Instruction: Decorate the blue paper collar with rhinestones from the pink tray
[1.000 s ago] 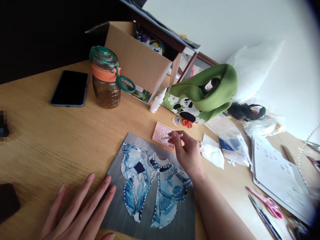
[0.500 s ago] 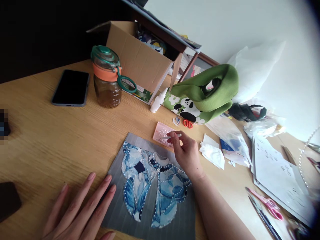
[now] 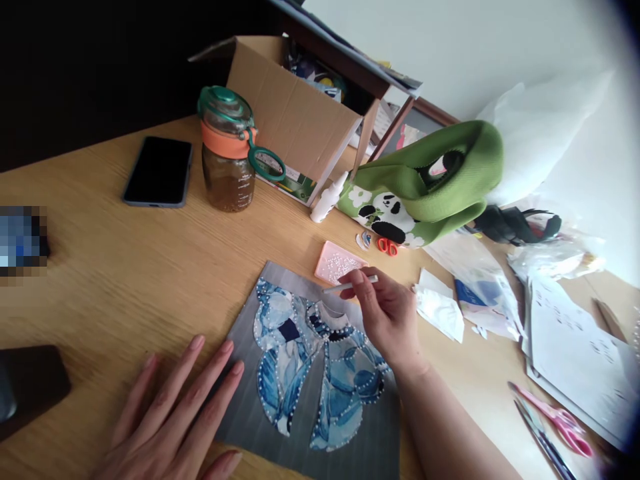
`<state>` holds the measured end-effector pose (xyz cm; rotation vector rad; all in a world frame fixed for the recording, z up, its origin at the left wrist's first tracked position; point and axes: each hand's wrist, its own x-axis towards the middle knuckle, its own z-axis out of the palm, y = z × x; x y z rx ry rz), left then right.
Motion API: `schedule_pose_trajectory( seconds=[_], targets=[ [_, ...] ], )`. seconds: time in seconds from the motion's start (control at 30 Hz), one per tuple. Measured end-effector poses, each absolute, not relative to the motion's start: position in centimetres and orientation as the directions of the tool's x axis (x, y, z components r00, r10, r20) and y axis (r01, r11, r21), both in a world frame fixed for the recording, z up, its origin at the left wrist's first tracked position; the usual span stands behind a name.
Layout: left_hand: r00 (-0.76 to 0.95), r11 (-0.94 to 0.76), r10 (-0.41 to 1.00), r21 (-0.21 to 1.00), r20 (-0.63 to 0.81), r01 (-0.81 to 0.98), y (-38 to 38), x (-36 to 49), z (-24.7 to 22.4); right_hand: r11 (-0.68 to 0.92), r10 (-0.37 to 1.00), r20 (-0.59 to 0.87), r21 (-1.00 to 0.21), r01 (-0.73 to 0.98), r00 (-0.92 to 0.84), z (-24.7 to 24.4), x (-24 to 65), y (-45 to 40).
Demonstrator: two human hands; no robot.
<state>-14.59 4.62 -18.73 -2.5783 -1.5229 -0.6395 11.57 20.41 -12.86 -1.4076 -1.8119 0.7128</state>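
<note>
My right hand (image 3: 387,313) pinches a thin white pen-like stick (image 3: 345,287) between thumb and fingers. The stick's tip hovers over the upper edge of a grey sheet (image 3: 235,407), which carries a blue patterned garment-shaped cutout (image 3: 340,387) outlined with small white pearl beads. Just behind this hand lies a pink tray (image 3: 325,257) with loose white beads (image 3: 341,267), partly covered by the fingers. My left hand (image 3: 175,413) rests flat on the table with fingers spread, its fingertips at the sheet's left edge. Whether a bead is on the stick's tip I cannot tell.
Behind the tray stand a white bottle (image 3: 330,198), a green panda bag (image 3: 420,193) and a cardboard box (image 3: 295,107). A jar (image 3: 227,153) and phone (image 3: 159,171) are further left. Orange-handled scissors (image 3: 387,247), tissue (image 3: 440,310), papers (image 3: 575,353) and pink scissors (image 3: 565,423) lie rightward.
My right hand has drawn the stick's tip out of the bead tray toward me, over the sheet's upper edge. The whole view has shifted a little; my left hand still lies flat.
</note>
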Motion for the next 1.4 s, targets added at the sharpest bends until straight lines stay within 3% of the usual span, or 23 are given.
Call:
schedule_pose_trajectory(
  seconds=[0.23,0.53,0.8,1.4],
  targets=[
    [0.417,-0.5,0.827,0.151,0.378,0.853,4.64,-14.52,-18.68,0.28,0.957,0.179,-0.764,0.582,-0.226,-12.82,11.05,20.2],
    [0.428,-0.512,0.818,0.149,0.384,0.846,4.52,-14.72,-18.86,0.202,0.971,0.237,-0.82,0.535,-0.003,-12.56,11.79,20.94],
    [0.389,-0.477,0.841,0.177,0.376,0.861,4.68,-14.43,-18.21,0.192,0.979,0.111,-0.79,0.582,-0.173,-13.04,11.34,20.21],
    [0.375,-0.46,0.853,0.181,0.364,0.869,4.33,-14.69,-18.27,0.262,0.955,0.116,-0.755,0.601,-0.272,-13.35,10.9,20.24]
  ],
)
